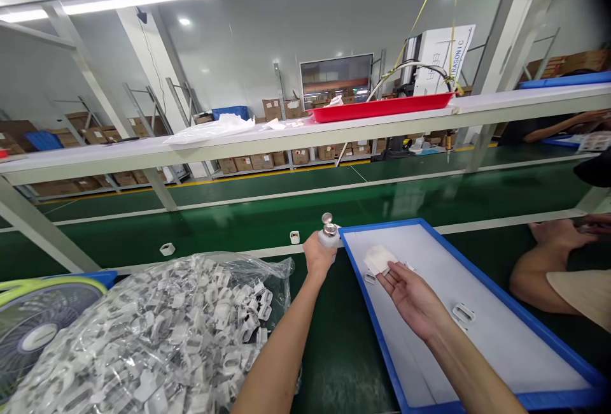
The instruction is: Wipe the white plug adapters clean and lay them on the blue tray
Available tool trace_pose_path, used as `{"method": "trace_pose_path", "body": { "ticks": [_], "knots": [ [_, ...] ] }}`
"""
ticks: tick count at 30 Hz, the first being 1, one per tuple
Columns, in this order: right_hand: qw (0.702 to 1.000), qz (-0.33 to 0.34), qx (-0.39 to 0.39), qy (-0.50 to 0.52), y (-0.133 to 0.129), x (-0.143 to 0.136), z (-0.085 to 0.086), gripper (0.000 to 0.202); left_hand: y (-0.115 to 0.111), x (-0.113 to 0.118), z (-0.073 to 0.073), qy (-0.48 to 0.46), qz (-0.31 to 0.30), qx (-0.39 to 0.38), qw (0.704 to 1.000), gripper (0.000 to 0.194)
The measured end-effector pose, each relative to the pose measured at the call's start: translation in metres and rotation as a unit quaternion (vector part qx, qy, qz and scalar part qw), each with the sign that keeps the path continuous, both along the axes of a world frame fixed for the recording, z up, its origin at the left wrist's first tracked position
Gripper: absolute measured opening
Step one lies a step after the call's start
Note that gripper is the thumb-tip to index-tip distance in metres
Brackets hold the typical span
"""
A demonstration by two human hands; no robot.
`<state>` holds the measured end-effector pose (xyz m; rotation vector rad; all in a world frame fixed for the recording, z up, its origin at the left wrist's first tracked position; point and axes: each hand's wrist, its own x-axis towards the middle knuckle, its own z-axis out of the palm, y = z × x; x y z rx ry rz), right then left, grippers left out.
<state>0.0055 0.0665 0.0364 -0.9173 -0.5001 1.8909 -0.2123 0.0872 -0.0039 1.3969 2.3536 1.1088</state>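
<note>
My left hand (316, 260) is wrapped round a small white pump bottle (328, 235) whose round metal lid stands flipped up. It holds the bottle upright by the left edge of a blue-rimmed tray (377, 321). Over the tray, my right hand (414, 299) is turned palm up and grips a folded white cloth (379, 257) at the fingertips. A small white plastic part (369, 278) lies just beside the cloth. Another, an oval white plastic frame (463, 313), lies on the tray's white liner to the right of my right hand.
A clear bag of many white plastic parts (191, 331) fills the left, next to a fan (41, 337). Small white pieces (167, 249) sit on the green surface. A shelf with a red tray (382, 108) crosses ahead. At right is another person's arm (544, 274).
</note>
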Motion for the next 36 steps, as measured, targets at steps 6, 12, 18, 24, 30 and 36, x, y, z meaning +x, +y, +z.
{"method": "trace_pose_path", "body": {
  "ticks": [6, 12, 18, 24, 30, 36],
  "knots": [
    [0.999, -0.009, -0.034, -0.007, -0.012, 0.018, -0.012, 0.034, 0.000, -0.013, -0.007, -0.115, -0.027, 0.005, 0.993, 0.036],
    [0.998, -0.020, -0.048, -0.029, -0.020, 0.024, -0.017, 0.038, 0.000, -0.020, 0.002, -0.155, -0.089, -0.009, 0.984, 0.036],
    [0.998, -0.015, -0.048, -0.049, -0.028, 0.019, -0.019, 0.033, -0.030, -0.012, 0.030, -0.106, -0.052, -0.007, 0.993, 0.040],
    [0.996, 0.016, -0.053, -0.072, -0.040, 0.012, -0.031, 0.030, -0.151, 0.005, 0.046, -0.042, -0.017, -0.005, 0.999, 0.044],
    [0.992, 0.037, -0.074, -0.098, -0.059, 0.010, -0.048, 0.030, -0.235, -0.023, 0.027, 0.037, 0.125, -0.112, 0.985, 0.033],
    [0.988, 0.073, -0.096, -0.099, -0.083, -0.003, -0.045, 0.041, -0.230, -0.030, 0.005, 0.121, 0.047, -0.208, 0.969, 0.027]
  ]
}}
